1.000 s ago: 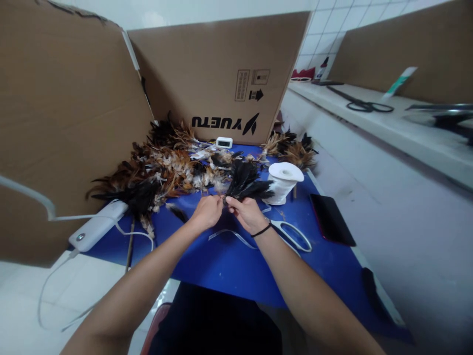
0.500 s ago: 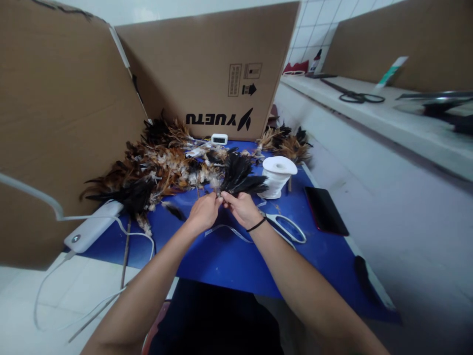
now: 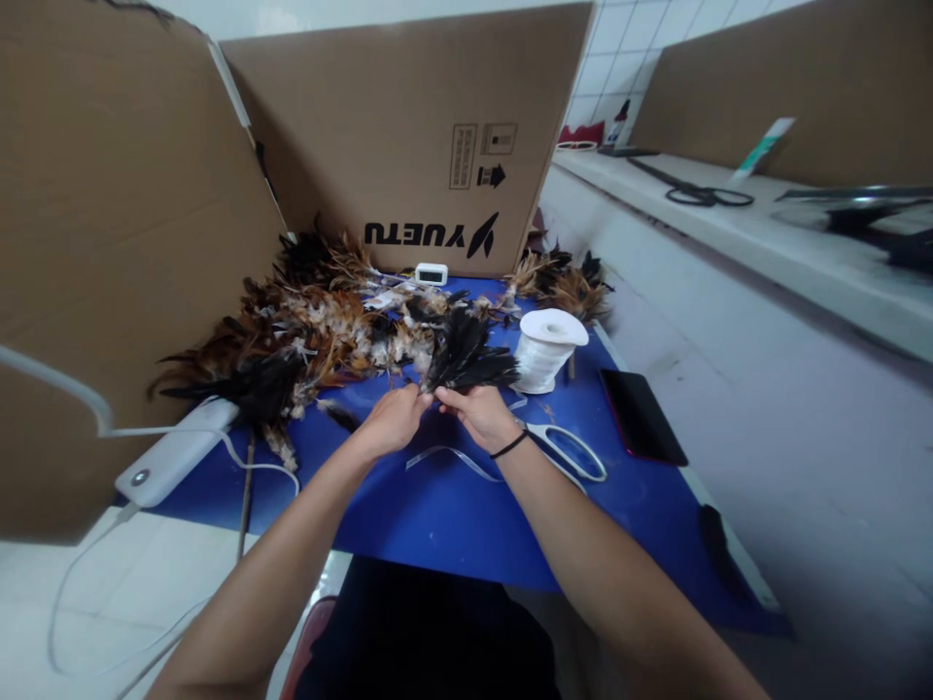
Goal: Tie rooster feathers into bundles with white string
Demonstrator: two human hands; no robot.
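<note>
A bunch of black feathers (image 3: pixel 470 352) fans out upward between my two hands, above the middle of the blue table (image 3: pixel 437 520). My left hand (image 3: pixel 397 418) pinches its base from the left. From the other side my right hand (image 3: pixel 481 416), with a black band at the wrist, pinches the same base, thumb pointing left. The exact stem ends are hidden by the fingers. White-handled scissors (image 3: pixel 572 452) lie beside my right wrist, blades partly covered by it. A thin clear ribbon (image 3: pixel 456 453) curls on the table below the hands. A white spool (image 3: pixel 545 352) stands to the right.
Brown and black feathers (image 3: pixel 292 335) are heaped at the left, and more feathers (image 3: pixel 565 282) lie back right. A phone (image 3: pixel 642 416) rests near the right edge. A white power bank (image 3: pixel 179 452) with a cable sits at the left edge. Cardboard (image 3: pixel 408 126) stands behind.
My left hand has shifted slightly left and the feather bunch has tilted a little, its tips moving down and left. Both hands still pinch at its base.
</note>
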